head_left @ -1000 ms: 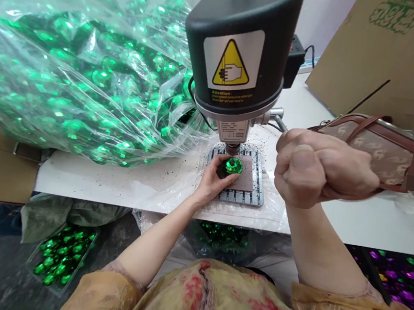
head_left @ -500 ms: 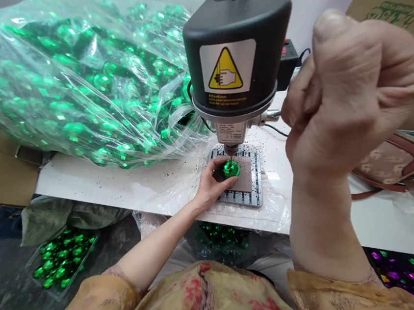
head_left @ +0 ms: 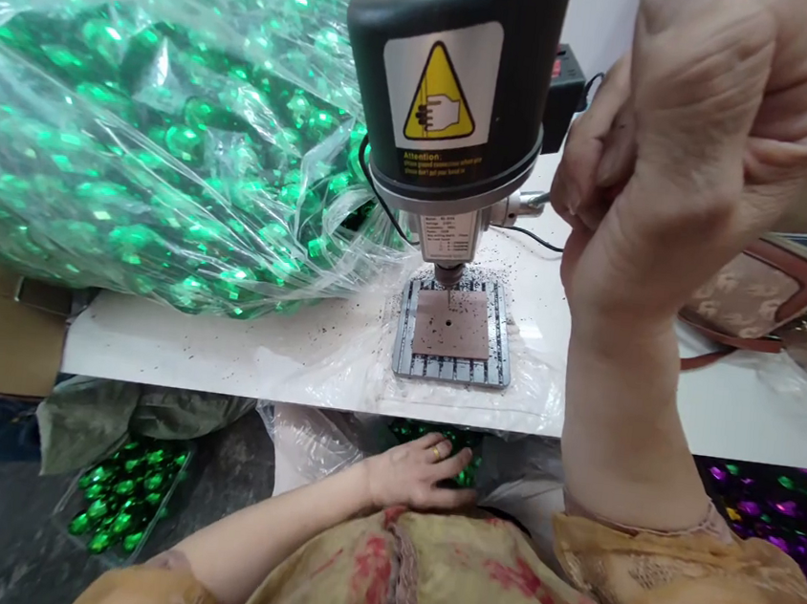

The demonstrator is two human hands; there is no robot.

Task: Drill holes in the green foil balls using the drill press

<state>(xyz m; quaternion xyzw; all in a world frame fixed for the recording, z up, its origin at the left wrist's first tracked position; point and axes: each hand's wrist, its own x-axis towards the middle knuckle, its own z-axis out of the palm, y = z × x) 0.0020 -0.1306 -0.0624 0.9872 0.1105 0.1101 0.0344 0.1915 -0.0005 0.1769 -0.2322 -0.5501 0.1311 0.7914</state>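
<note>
Above the table edge, near my lap, my left hand [head_left: 418, 472] lies over shiny green faceted baubles [head_left: 469, 467], fingers apart; whether it touches one is hidden. A ring shows on one finger. My right hand [head_left: 686, 149] is closed in a raised fist around the lever [head_left: 529, 203] of a small drill press [head_left: 455, 154]; the grip end is hidden inside the fist. Under the chuck [head_left: 448, 273] hangs a thin bit. Below it a brown square board [head_left: 450, 336] with a small dark hole lies on the slotted metal base [head_left: 454, 373], with no bauble on it.
A big clear plastic bag [head_left: 175, 143] of green baubles fills the table's left side. A patterned handbag [head_left: 751, 290] lies at right. On the floor stands a clear tub [head_left: 127, 494] of green baubles; purple ones [head_left: 777, 514] show at lower right. Dark shavings dot the table.
My right hand rose with the lever, then stayed high. My left hand held a green bauble under the bit, then left the board and came down to the baubles near my lap.
</note>
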